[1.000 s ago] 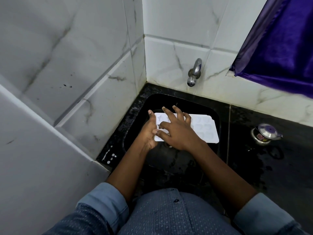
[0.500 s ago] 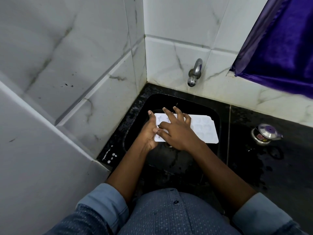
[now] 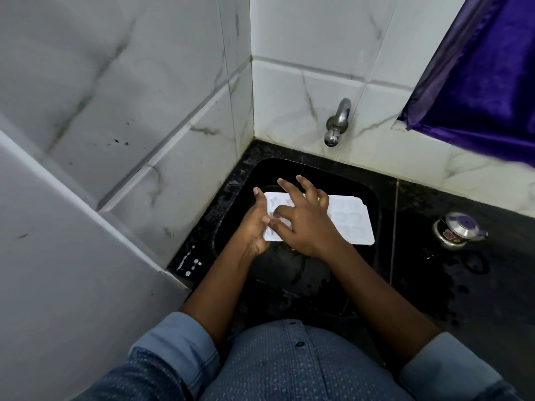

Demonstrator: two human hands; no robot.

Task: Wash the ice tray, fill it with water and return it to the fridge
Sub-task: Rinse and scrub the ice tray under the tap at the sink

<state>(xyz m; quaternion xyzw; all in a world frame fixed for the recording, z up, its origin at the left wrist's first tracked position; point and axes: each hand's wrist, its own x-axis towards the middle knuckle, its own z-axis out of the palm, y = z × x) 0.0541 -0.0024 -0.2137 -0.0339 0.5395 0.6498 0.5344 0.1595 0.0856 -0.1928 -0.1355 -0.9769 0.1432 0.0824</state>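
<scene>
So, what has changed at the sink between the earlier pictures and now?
Nothing visibly changed. The left hand holds the left end of the ice tray over the sink, and the right hand rests on the tray with fingers spread, as before. No water shows at the tap.

Matt white plastic ice tray (image 3: 351, 221), glossy wet black stone worktop (image 3: 434, 270), polished metal tap (image 3: 337, 123), shiny purple cloth (image 3: 486, 82)
</scene>
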